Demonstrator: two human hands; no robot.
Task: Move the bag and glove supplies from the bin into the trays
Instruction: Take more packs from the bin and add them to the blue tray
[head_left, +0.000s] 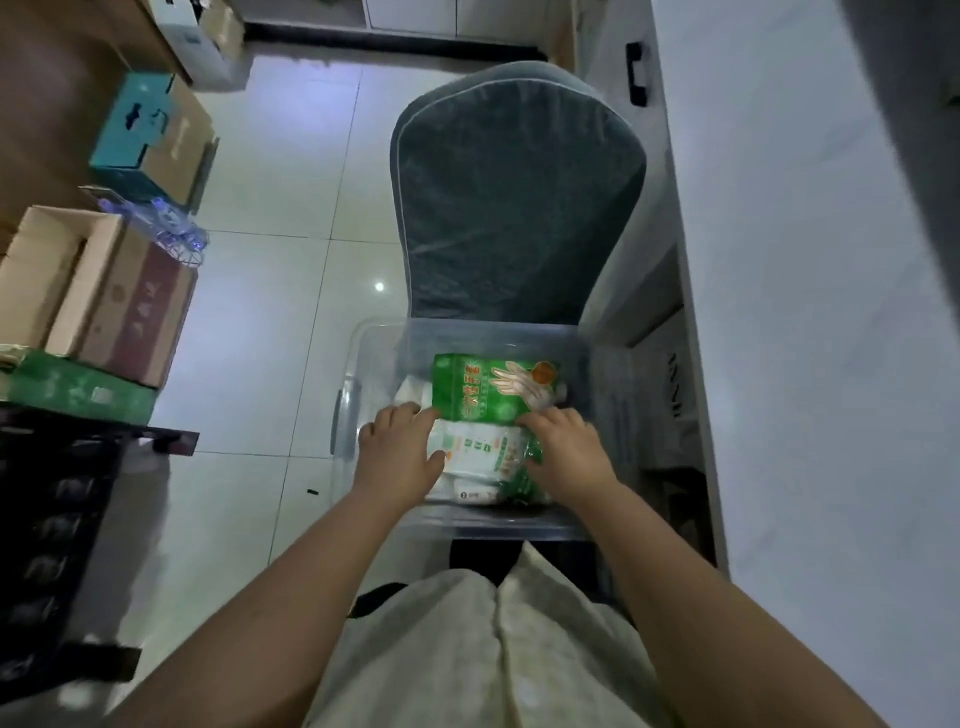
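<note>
Dim light falls on a glossy white tile floor (270, 291), which shows a small bright glint near centre. A grey padded chair (514, 208) stands at 12 o'clock. Cardboard boxes (98, 301) stack at 9 o'clock, a black rack (52, 519) at 8, a white wall (805, 312) at 3.

- One clear plastic bin (363, 364)
- One green glove box (493, 387)
- White supply packets (478, 452) under it, at least two; exact count unclear
- Two hands: left hand (400, 452), right hand (566, 452)
- One grey chair (519, 208)
- Several cardboard boxes (104, 301) at left, about four
</note>
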